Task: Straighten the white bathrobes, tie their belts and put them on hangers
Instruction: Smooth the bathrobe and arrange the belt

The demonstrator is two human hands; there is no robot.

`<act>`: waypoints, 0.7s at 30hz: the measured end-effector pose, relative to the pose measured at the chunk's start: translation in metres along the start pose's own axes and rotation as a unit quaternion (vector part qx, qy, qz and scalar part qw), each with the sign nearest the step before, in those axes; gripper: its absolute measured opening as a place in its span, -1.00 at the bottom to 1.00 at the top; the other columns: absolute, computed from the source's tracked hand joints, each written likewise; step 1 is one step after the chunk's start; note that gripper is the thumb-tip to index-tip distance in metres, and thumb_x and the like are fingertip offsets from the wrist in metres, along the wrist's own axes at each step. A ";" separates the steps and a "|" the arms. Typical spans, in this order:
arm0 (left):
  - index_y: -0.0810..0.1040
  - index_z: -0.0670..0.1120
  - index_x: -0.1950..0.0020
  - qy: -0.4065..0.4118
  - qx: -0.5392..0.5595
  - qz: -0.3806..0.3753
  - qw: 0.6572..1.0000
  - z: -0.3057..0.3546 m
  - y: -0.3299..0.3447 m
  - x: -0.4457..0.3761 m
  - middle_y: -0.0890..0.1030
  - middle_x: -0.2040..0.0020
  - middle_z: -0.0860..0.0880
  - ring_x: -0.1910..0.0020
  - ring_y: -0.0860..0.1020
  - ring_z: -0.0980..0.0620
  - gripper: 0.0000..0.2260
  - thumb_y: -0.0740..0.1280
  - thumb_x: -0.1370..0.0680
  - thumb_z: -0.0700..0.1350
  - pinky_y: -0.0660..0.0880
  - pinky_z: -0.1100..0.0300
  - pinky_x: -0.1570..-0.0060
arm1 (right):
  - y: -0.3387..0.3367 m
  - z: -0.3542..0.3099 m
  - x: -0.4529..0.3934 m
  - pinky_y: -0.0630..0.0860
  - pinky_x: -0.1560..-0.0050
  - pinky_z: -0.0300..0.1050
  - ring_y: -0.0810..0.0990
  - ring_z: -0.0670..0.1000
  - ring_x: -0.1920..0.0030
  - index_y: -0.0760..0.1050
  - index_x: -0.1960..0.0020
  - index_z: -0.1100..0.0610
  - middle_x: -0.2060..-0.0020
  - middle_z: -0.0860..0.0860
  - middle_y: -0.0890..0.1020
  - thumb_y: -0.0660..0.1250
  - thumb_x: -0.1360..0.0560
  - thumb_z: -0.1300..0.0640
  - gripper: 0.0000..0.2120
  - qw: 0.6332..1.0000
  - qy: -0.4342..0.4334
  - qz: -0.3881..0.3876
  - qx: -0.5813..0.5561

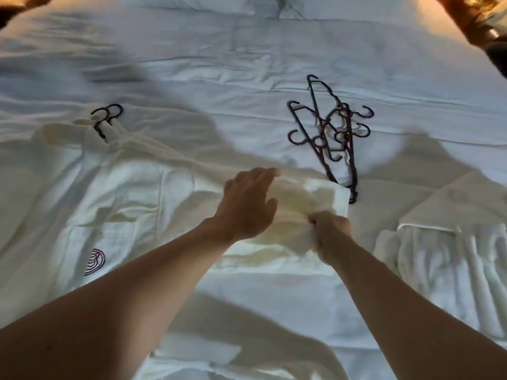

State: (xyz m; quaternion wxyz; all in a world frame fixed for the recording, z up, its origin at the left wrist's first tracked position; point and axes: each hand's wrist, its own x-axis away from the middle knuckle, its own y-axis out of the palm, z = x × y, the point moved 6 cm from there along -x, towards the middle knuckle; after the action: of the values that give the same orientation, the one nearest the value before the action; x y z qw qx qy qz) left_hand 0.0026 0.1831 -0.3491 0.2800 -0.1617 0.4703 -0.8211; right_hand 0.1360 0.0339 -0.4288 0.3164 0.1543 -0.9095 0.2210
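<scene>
Pinching a bunched fold of a white bathrobe between its curled fingers, the right hand is gathering cloth, while the left hand is lying on the same fold with fingers spread and nearly straight. This robe is lying in the middle of the bed, just below the loose black hangers. Another robe on the left is already sitting on hangers, and a third one is waiting on the right. The straightening step seems in progress; next the person is probably needing to flatten the cloth and find the belt.
</scene>
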 end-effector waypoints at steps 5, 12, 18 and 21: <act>0.05 0.17 -0.60 -0.114 -0.121 -0.160 0.973 -0.042 0.040 0.002 0.08 -0.62 0.00 -0.57 0.08 -0.14 -0.40 0.21 -0.60 0.03 0.08 -0.14 -0.47 | -0.005 -0.003 -0.024 0.53 0.14 -0.05 0.63 0.18 0.07 0.52 -0.09 0.12 0.10 0.07 0.62 0.41 -0.51 -0.01 -0.74 0.973 -0.122 -0.052 0.189; 0.08 0.21 -0.59 -0.127 -0.093 -0.154 0.975 -0.038 0.071 -0.017 0.06 -0.63 0.03 -0.58 0.07 -0.11 -0.50 0.04 -0.64 0.21 0.08 -0.23 -0.45 | -0.033 -0.018 -0.042 0.48 0.03 -0.10 0.56 0.05 0.09 0.48 -0.21 0.16 0.07 0.00 0.60 0.39 -0.58 0.02 -0.71 0.984 -0.147 0.001 0.102; 0.04 0.22 -0.59 -0.109 -0.145 -0.115 0.977 -0.050 0.076 -0.024 -0.02 -0.65 0.05 -0.60 0.02 -0.11 -0.43 0.13 -0.61 0.24 0.05 -0.24 -0.49 | -0.025 0.009 -0.031 0.55 -0.17 -0.07 0.60 0.02 -0.18 0.14 -0.50 -0.07 -0.24 -0.03 0.58 0.57 -0.38 -0.11 -0.15 0.958 -0.165 -0.159 0.174; -0.06 0.24 -0.61 -0.085 -0.163 -0.119 0.976 -0.053 0.070 -0.043 -0.06 -0.65 0.09 -0.62 -0.04 -0.09 -0.33 0.20 -0.59 0.26 -0.01 -0.19 -0.52 | -0.022 0.008 -0.032 0.63 -0.16 0.07 0.59 0.10 -0.26 0.04 -0.51 -0.28 -0.29 0.02 0.56 0.60 -0.29 0.00 0.00 0.963 -0.159 -0.182 0.123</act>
State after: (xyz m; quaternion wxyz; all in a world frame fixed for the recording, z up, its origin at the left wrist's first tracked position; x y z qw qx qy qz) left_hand 0.0300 0.2173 -0.4362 0.1889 -0.3292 0.5500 -0.7439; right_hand 0.1647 0.0155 -0.4483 0.1815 0.3881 -0.8706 0.2421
